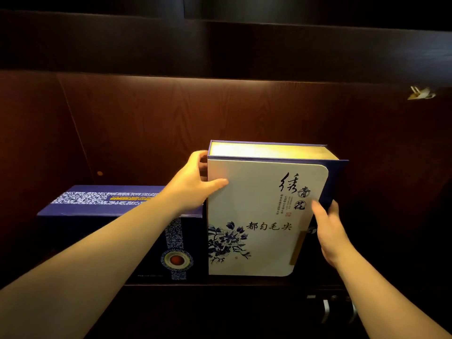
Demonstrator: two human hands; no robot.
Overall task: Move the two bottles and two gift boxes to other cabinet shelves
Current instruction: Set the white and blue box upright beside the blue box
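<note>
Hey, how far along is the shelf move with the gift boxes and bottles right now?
Done: cannot be judged; the dark blue gift box lies on the shelf. In hand: the left hand and right hand grip the white gift box standing upright beside it. Left: no bottles are in view, so their status is unknown.

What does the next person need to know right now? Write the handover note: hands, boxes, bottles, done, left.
Left hand: gripping the left edge of the white gift box, thumb on its front.
Right hand: gripping the same box's right edge.
White gift box: upright on the lit cabinet shelf, right beside the dark blue gift box; whether they touch is unclear.
Bottles: not in view.
Done: cannot tell whether either box has been moved yet.
Left: settle or lift the white box, then find the two bottles.
</note>
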